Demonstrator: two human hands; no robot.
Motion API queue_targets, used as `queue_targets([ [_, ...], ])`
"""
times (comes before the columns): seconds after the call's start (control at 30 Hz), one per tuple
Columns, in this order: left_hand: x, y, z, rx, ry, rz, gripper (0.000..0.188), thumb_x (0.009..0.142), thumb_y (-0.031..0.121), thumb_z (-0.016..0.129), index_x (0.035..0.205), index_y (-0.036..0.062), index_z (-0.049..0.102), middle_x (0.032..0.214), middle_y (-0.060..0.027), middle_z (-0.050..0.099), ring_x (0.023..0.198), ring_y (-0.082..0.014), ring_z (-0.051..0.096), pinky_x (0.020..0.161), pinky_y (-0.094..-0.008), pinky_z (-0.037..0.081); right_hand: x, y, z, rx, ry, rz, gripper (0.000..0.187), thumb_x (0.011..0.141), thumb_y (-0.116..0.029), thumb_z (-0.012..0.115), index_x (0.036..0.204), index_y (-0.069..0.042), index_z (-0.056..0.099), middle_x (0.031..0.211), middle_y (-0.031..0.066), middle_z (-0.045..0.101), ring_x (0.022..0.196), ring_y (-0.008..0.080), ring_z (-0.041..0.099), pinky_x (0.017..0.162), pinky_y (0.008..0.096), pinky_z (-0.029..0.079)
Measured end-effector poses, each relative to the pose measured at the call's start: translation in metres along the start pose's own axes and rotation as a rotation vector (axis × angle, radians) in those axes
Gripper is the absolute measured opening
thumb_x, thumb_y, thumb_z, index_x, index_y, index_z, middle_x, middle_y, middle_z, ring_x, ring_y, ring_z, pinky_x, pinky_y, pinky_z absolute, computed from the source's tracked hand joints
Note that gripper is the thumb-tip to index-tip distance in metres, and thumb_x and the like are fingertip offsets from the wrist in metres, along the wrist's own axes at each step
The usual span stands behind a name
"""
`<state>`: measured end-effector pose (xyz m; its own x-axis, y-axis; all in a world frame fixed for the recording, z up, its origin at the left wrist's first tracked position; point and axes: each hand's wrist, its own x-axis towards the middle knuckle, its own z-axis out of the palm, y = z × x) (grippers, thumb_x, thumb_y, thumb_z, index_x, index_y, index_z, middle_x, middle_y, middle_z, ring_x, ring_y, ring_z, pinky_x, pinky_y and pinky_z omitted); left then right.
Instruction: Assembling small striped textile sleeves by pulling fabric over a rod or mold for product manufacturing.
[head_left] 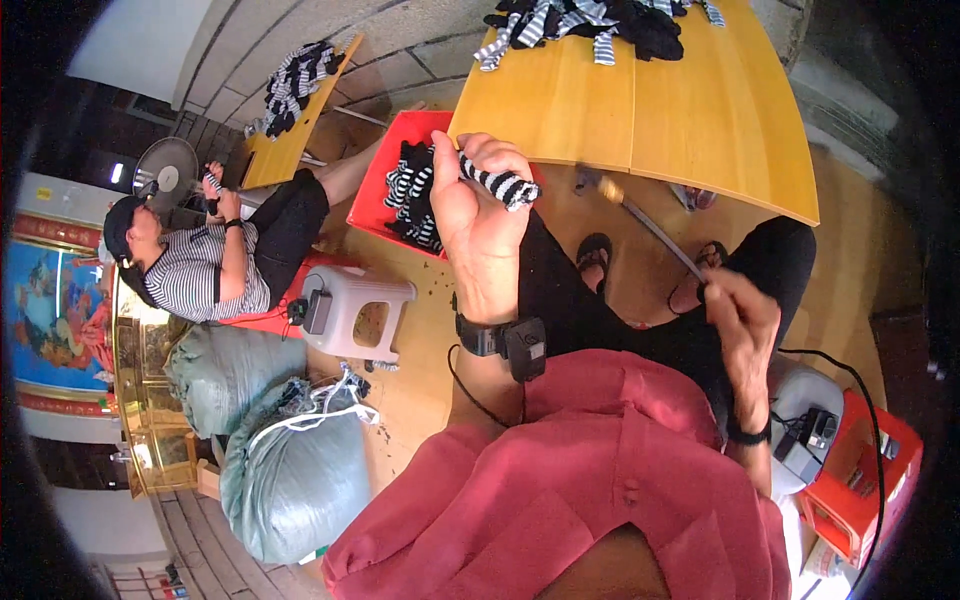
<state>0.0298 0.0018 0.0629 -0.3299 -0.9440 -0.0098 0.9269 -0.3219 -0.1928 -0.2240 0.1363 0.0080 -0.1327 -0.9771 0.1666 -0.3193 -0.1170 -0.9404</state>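
Observation:
My left hand (472,225) is raised palm up in the middle of the view, fingers curled round a rolled black-and-white striped knitted piece (503,186). One end of the piece sticks out to the right of the fingers. Lower on the right, my right hand (742,320) grips a thin grey rod (662,236). The rod slants up and left, with a tan section near its far end and a blurred dark tip beneath the table edge. Both hands are apart from each other. A red crate (372,205) with more striped knitted pieces (408,195) stands behind my left hand.
A wooden table (720,110) ahead bears a heap of striped and black knitted pieces (600,25). At left a co-worker (205,260) sits near another table (270,160). Stuffed sacks (295,480), a plastic stool (365,310) and, at right, a red crate (870,480) stand nearby. A black cable (872,420) hangs at right.

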Motion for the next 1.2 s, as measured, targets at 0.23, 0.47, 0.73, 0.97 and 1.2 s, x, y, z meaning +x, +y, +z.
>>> queue_targets([
  [0.23, 0.0, -0.017, 0.0, 0.099, 0.007, 0.048, 0.026, 0.085, 0.031, 0.06, 0.076, 0.0087, 0.05, 0.06, 0.0027, 0.037, 0.054, -0.0102, 0.035, 0.051, -0.0241, 0.034, -0.018, 0.002, 0.018, 0.027, -0.001, -0.142, 0.014, 0.083, -0.002, 0.058, 0.095, 0.003, 0.063, 0.077, 0.0045, 0.063, 0.064, 0.0067, 0.05, 0.055, 0.0201, 0.04],
  [0.47, -0.013, -0.055, 0.001, 0.504, -0.083, 0.164, 0.026, 0.091, 0.032, 0.049, 0.076, 0.0096, 0.049, 0.056, 0.0045, 0.03, 0.048, -0.0077, 0.029, 0.043, -0.0222, 0.026, -0.019, -0.014, 0.027, 0.067, 0.009, -0.032, 0.011, 0.084, -0.005, 0.057, 0.091, 0.003, 0.062, 0.074, 0.0111, 0.064, 0.069, 0.0148, 0.061, 0.064, 0.0255, 0.046],
  [0.73, -0.037, -0.086, 0.006, 0.845, -0.133, 0.218, 0.023, 0.09, 0.03, 0.054, 0.076, 0.013, 0.045, 0.05, 0.0039, 0.035, 0.036, -0.0054, 0.03, 0.033, -0.0205, 0.025, -0.033, -0.016, 0.036, 0.106, -0.031, -0.017, 0.014, 0.086, -0.012, 0.057, 0.09, 0.002, 0.061, 0.066, 0.0071, 0.058, 0.057, 0.0113, 0.051, 0.053, 0.0254, 0.042],
  [0.97, -0.054, -0.104, 0.009, 0.983, -0.199, 0.215, 0.029, 0.094, 0.035, 0.043, 0.075, 0.0127, 0.042, 0.046, 0.0047, 0.029, 0.036, -0.0051, 0.024, 0.034, -0.0206, 0.021, -0.043, -0.019, 0.043, 0.143, 0.059, -0.08, 0.017, 0.088, -0.016, 0.056, 0.087, 0.0, 0.062, 0.059, -0.0016, 0.05, 0.053, 0.0053, 0.042, 0.047, 0.0211, 0.033],
  [1.2, -0.07, -0.121, -0.001, 0.831, -0.304, 0.194, 0.013, 0.093, 0.021, 0.049, 0.089, 0.0088, 0.045, 0.052, 0.0035, 0.034, 0.039, -0.0039, 0.028, 0.036, -0.0198, 0.024, -0.044, -0.032, 0.038, 0.285, -0.005, 0.026, 0.012, 0.084, -0.01, 0.061, 0.086, 0.002, 0.061, 0.065, 0.0032, 0.058, 0.06, 0.0087, 0.05, 0.055, 0.0234, 0.041],
])
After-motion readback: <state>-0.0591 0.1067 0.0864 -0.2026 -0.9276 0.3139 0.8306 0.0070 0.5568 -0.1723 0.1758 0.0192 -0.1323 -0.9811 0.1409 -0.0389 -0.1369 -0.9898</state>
